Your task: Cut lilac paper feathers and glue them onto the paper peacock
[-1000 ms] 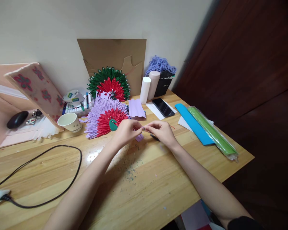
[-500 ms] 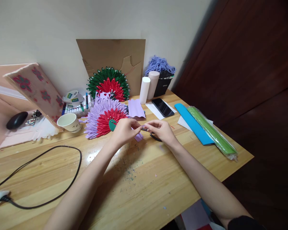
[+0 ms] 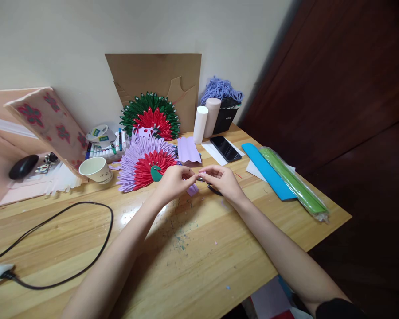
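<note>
Centrally: left hand (image 3: 176, 180) and right hand (image 3: 224, 181), fingers pinched nearly closed, apparently sharing one tiny lilac paper-like piece (image 3: 202, 175) between their tips. Just below left fingers: flat lilac paper strip (image 3: 193, 189). Left of those fingers: pleated lilac-and-red paper peacock (image 3: 144, 166), green head (image 3: 155, 174). Risk: uneven pulling could tear the piece; slack pinch, drop it.

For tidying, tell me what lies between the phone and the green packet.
Head view: a blue sheet, white paper partly under it, and tabletop nearer the phone.
</note>
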A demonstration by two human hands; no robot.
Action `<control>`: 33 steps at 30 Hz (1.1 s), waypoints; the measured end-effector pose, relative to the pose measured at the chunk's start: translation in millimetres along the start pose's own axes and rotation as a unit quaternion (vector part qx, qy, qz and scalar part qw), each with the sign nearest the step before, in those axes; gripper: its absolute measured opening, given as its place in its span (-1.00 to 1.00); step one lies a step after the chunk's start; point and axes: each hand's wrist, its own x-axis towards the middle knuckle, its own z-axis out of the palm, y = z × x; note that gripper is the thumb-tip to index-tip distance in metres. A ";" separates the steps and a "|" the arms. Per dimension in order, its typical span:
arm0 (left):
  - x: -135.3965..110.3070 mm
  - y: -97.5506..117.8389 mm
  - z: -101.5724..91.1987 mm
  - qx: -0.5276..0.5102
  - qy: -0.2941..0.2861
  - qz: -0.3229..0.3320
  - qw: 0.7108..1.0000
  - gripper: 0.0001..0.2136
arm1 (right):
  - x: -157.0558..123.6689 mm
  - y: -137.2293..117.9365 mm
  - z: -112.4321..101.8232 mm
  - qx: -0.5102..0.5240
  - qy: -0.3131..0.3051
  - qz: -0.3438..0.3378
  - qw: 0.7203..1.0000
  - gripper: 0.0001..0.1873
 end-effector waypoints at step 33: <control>1.0 -2.4 7.0 -0.155 -0.023 -0.037 0.987 -0.78 | 5.5 7.1 -5.9 -0.015 -0.049 0.002 0.999 -0.78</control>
